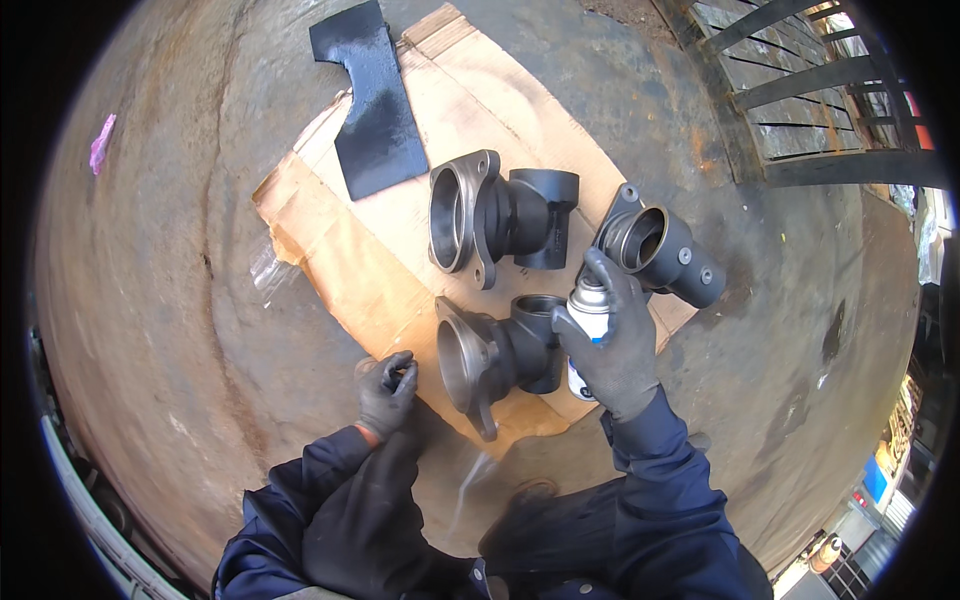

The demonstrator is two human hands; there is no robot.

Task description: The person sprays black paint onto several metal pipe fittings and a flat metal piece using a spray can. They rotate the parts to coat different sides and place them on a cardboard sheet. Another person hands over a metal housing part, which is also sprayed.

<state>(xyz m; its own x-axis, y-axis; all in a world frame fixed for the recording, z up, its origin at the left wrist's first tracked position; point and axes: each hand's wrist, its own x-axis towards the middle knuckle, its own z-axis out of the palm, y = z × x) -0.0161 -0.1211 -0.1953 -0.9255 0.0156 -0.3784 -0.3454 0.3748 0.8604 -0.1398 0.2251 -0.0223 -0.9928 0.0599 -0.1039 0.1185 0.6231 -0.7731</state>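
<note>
My right hand (617,345), in a dark glove, is wrapped round a white spray can (588,322) with a silver top, its index finger on the nozzle. The can stands out over the cardboard, between two black pipe fittings. One flanged pipe fitting (490,352) lies left of the can. Another flanged fitting (660,250), with bolt heads on its side, is just beyond the can and partly hidden by my right hand. A third flanged fitting (505,215) lies farther back. My left hand (387,392), also gloved, is curled closed near the cardboard's front-left edge, seemingly holding nothing.
Under the fittings lies a cardboard sheet (350,285) on a stained floor (160,330). A black notched plate (375,110) rests on its far-left part. A slatted metal frame (800,95) stands at the far right. Pink scrap (102,145) lies at far left.
</note>
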